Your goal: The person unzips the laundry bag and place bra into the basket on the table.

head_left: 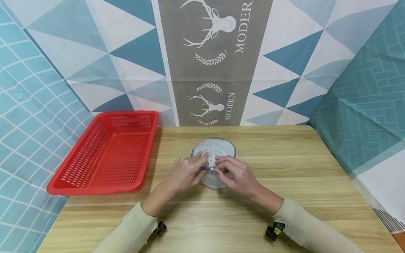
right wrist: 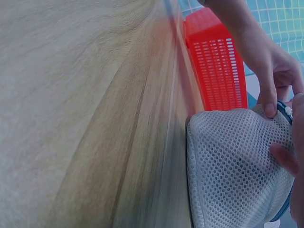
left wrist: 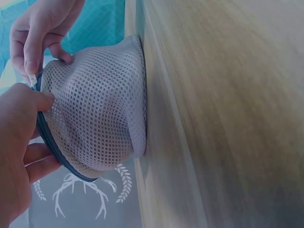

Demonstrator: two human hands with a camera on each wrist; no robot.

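Note:
A white mesh laundry bag point(head_left: 216, 147) with a dark blue-grey zipper edge stands on the wooden table, between both hands. My left hand point(head_left: 187, 170) grips the zipper edge from the left, its thumb on the near mesh point(left wrist: 95, 104). From the right, my right hand point(head_left: 236, 174) pinches the small white zipper pull point(head_left: 212, 168) at the near side of the rim. In the left wrist view, the bag rests with its base on the tabletop and its zippered rim raised. Fingers hide part of the zipper.
A red perforated plastic basket point(head_left: 143, 168) sits at the left of the wooden table point(head_left: 202, 225). Behind the table hangs a patterned cloth point(head_left: 218, 70) with deer heads and triangles. Tile-patterned sheets point(head_left: 28, 123) flank the sides.

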